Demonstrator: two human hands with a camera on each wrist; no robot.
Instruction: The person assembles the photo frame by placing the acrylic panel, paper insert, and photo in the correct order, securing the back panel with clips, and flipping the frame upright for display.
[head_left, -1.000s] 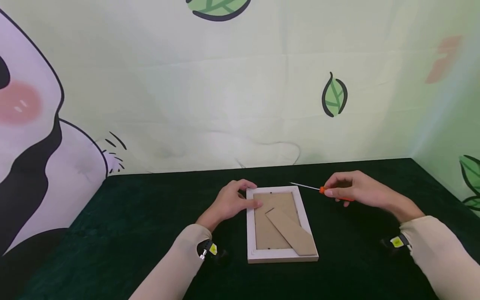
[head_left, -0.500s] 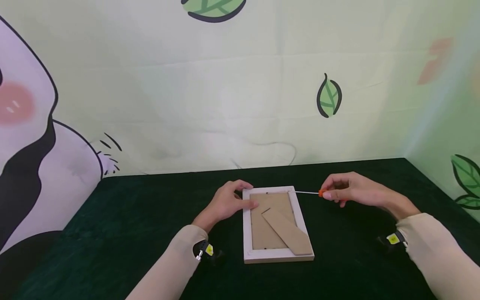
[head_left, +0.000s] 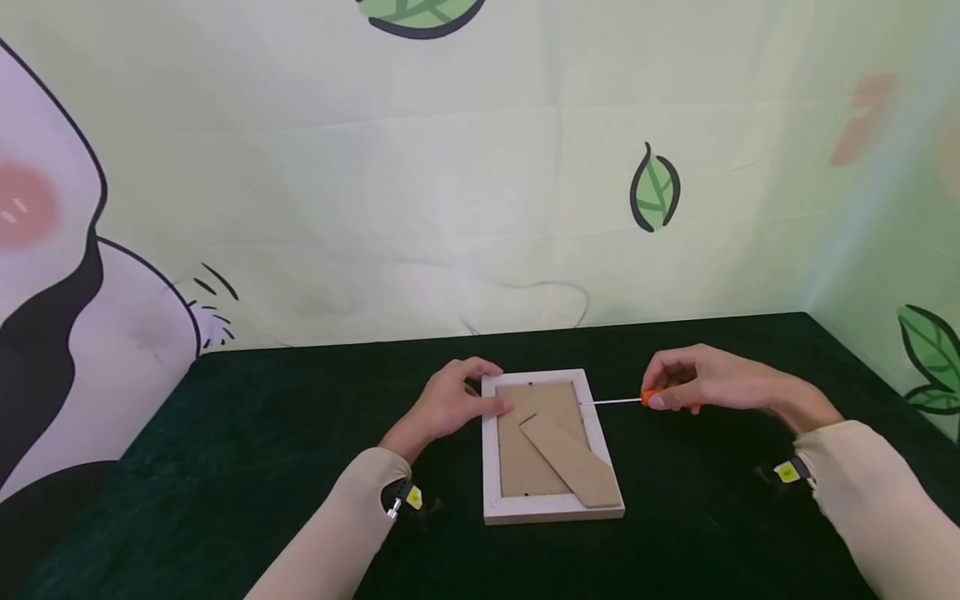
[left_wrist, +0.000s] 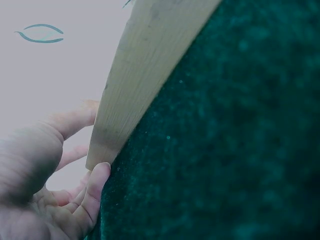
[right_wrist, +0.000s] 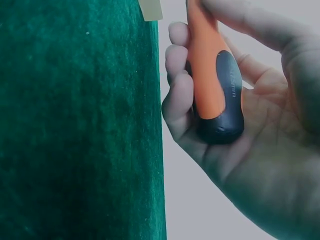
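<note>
Head view: we see the photo frame (head_left: 552, 447) face-down on the dark green cloth (head_left: 247, 450), cardboard stand (head_left: 567, 460) across its back. Left hand (head_left: 455, 402) rests on the frame's far-left corner, fingers curled over the edge, thumb on the left rail. Right hand (head_left: 703, 383) grips an orange-handled screwdriver (head_left: 634, 401), shaft level, tip touching the frame's right rail near the far end.

Right wrist view adds what the head view hides: the handle (right_wrist: 212, 80) is orange with a dark grey butt, fingers (right_wrist: 176, 95) wrapped around it, butt seated in the palm. The frame shows only as a sliver at the top edge.

Left wrist view: we get the frame's pale wooden side (left_wrist: 145, 65) from low on the cloth, with fingertips (left_wrist: 95, 185) pressed against its corner. Screwdriver isn't visible there.

Surroundings: cloth covers the whole table; behind it hangs a pale green backdrop (head_left: 465, 192) with leaf prints and a cartoon panda (head_left: 52, 275) at left. Both sleeves are beige.
</note>
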